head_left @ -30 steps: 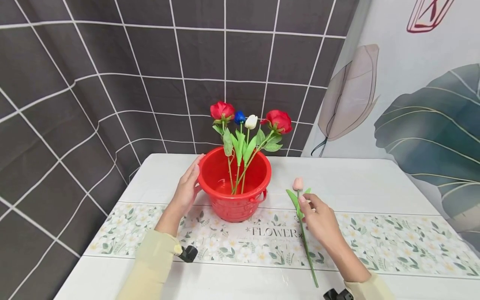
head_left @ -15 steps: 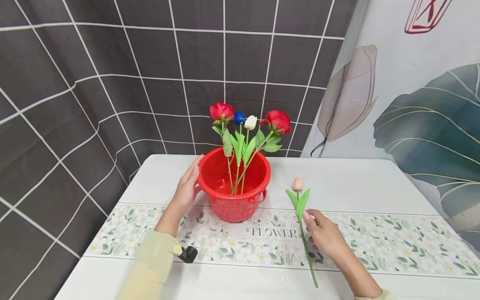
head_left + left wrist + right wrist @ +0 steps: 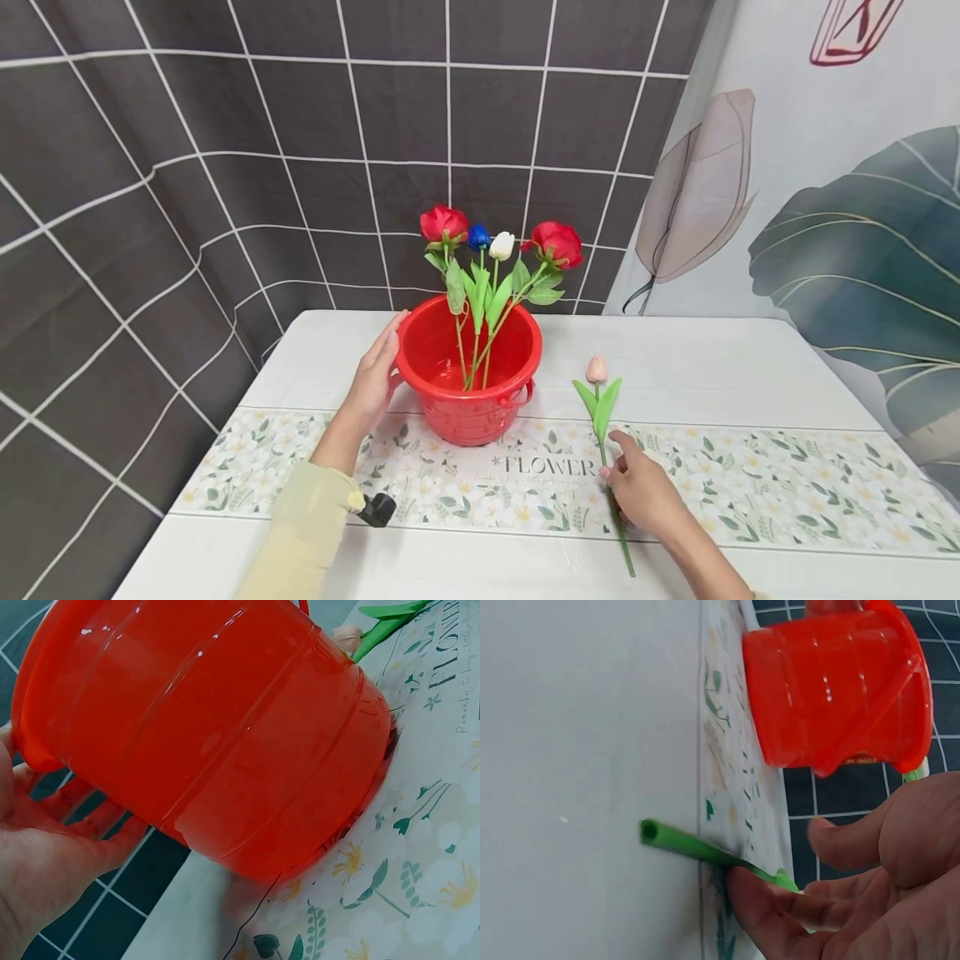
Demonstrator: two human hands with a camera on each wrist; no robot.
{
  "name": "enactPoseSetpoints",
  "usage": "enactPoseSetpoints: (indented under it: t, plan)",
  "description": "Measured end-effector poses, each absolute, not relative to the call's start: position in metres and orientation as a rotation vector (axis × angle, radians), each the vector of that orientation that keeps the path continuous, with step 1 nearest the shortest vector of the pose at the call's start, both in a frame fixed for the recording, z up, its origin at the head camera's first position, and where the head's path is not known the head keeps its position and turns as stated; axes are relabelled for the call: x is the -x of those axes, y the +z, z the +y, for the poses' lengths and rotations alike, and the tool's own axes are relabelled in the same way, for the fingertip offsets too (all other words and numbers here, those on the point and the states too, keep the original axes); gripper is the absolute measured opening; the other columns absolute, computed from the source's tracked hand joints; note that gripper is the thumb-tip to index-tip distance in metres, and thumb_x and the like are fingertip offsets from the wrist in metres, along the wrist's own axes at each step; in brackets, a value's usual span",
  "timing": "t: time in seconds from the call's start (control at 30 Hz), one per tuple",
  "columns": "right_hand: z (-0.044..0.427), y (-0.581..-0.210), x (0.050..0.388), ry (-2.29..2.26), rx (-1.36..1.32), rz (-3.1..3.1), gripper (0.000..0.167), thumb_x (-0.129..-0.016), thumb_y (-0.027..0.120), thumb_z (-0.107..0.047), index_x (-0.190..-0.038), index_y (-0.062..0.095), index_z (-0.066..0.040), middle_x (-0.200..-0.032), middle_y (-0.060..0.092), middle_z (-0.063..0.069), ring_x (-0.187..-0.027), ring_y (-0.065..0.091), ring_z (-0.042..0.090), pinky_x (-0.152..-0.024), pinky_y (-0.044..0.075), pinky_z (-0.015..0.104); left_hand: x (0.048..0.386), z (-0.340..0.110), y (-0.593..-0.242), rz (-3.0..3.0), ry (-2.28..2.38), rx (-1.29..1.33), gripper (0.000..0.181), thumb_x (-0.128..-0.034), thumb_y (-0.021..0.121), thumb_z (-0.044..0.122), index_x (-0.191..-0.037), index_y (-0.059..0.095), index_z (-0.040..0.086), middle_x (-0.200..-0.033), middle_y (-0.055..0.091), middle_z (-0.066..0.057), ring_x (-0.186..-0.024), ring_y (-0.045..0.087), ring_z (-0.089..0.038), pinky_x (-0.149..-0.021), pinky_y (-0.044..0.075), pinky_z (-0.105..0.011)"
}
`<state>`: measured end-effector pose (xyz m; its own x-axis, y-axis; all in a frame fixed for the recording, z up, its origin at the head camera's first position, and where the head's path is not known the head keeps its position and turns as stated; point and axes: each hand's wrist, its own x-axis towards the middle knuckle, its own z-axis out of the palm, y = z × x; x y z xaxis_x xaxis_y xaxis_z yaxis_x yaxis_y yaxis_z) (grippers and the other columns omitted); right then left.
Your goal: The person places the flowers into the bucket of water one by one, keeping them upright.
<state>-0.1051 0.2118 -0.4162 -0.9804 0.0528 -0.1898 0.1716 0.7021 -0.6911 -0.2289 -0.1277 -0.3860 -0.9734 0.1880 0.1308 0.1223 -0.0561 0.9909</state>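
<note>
A red bucket (image 3: pixel 468 417) stands on the table, with two red roses (image 3: pixel 557 243), a blue tulip (image 3: pixel 478 237) and a white tulip (image 3: pixel 502 245) leaning inside. My left hand (image 3: pixel 372 379) rests against its left side near the rim, fingers fairly straight; the left wrist view shows the fingers (image 3: pixel 112 838) partly behind the bucket wall. Right of the bucket, a pink tulip (image 3: pixel 606 408) with green leaves lies on the table. Over its lower stem is my right hand (image 3: pixel 645 487), thumb (image 3: pixel 840 838) and fingers apart, with the fingers beside the stem (image 3: pixel 682 841).
A floral strip printed "FLOWER" (image 3: pixel 547 465) runs across the white table (image 3: pixel 675 350). Dark gridded cloth (image 3: pixel 397 108) hangs behind and to the left, and a leaf-patterned cloth (image 3: pixel 862 233) hangs at the right. The bucket's handle (image 3: pixel 517 396) hangs at its right front.
My right hand has let go of the pink tulip below its head and slid down along the stem toward me. The tulip stays put. My left hand has not moved.
</note>
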Motion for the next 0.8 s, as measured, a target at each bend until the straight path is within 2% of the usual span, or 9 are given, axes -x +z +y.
enactPoseSetpoints:
  t: [0.13, 0.27, 0.43, 0.53, 0.63, 0.73, 0.8]
  plan:
    - [0.209, -0.419, 0.105, -1.091, -0.164, 2.809, 0.072, -0.085, 0.068, -0.001, -0.145, 0.027, 0.006, -0.087, 0.051, 0.008, -0.063, 0.047, 0.016, -0.052, 0.04, 0.027, 0.229, -0.128, -0.385, 2.131, 2.214, -0.359, 0.049, -0.1044, 0.034, 0.037, -0.152, 0.028, 0.027, -0.153, 0.032, 0.001, -0.137, 0.034, -0.022, -0.106, 0.039, -0.048]
    - [0.205, -0.422, 0.103, -1.025, -0.15, 2.862, 0.085, -0.076, 0.076, -0.001, -0.145, 0.028, 0.007, -0.092, 0.052, 0.011, -0.068, 0.048, 0.017, -0.057, 0.042, 0.029, 0.229, -0.127, -0.385, 2.136, 2.212, -0.364, 0.049, -0.1045, 0.034, 0.037, -0.152, 0.028, 0.028, -0.153, 0.033, 0.002, -0.137, 0.034, -0.022, -0.106, 0.039, -0.048]
    - [0.201, -0.424, 0.099, -0.964, -0.158, 2.897, 0.092, -0.071, 0.079, 0.002, -0.146, 0.027, 0.005, -0.1, 0.056, 0.014, -0.078, 0.055, 0.021, -0.065, 0.049, 0.036, 0.229, -0.127, -0.386, 2.143, 2.21, -0.365, 0.05, -0.1045, 0.034, 0.038, -0.152, 0.027, 0.027, -0.153, 0.032, 0.001, -0.138, 0.034, -0.023, -0.106, 0.038, -0.048]
    - [0.198, -0.426, 0.097, -0.92, -0.168, 2.915, 0.092, -0.07, 0.076, 0.006, -0.147, 0.026, 0.004, -0.108, 0.058, 0.02, -0.09, 0.06, 0.032, -0.076, 0.052, 0.046, 0.23, -0.128, -0.387, 2.144, 2.206, -0.359, 0.05, -0.1043, 0.034, 0.039, -0.153, 0.027, 0.027, -0.153, 0.032, 0.001, -0.138, 0.033, -0.022, -0.106, 0.038, -0.047]
    - [0.196, -0.427, 0.096, -0.873, -0.162, 2.934, 0.091, -0.07, 0.072, 0.01, -0.148, 0.025, 0.005, -0.121, 0.054, 0.032, -0.111, 0.053, 0.049, -0.091, 0.045, 0.06, 0.23, -0.128, -0.387, 2.143, 2.206, -0.347, 0.05, -0.1041, 0.034, 0.039, -0.152, 0.027, 0.027, -0.153, 0.033, 0.002, -0.137, 0.034, -0.021, -0.106, 0.039, -0.046]
    - [0.193, -0.427, 0.096, -0.838, -0.162, 2.947, 0.091, -0.068, 0.07, 0.013, -0.147, 0.026, 0.005, -0.131, 0.044, 0.039, -0.118, 0.045, 0.056, -0.092, 0.041, 0.065, 0.23, -0.128, -0.387, 2.138, 2.207, -0.353, 0.051, -0.1041, 0.034, 0.039, -0.153, 0.027, 0.026, -0.153, 0.032, 0.001, -0.137, 0.034, -0.022, -0.106, 0.038, -0.047]
    - [0.192, -0.427, 0.096, -0.815, -0.173, 2.954, 0.091, -0.066, 0.068, 0.015, -0.147, 0.027, 0.004, -0.134, 0.039, 0.041, -0.115, 0.047, 0.058, -0.088, 0.044, 0.065, 0.23, -0.128, -0.387, 2.138, 2.208, -0.351, 0.05, -0.1042, 0.034, 0.039, -0.152, 0.027, 0.027, -0.153, 0.032, 0.001, -0.137, 0.034, -0.022, -0.106, 0.038, -0.047]
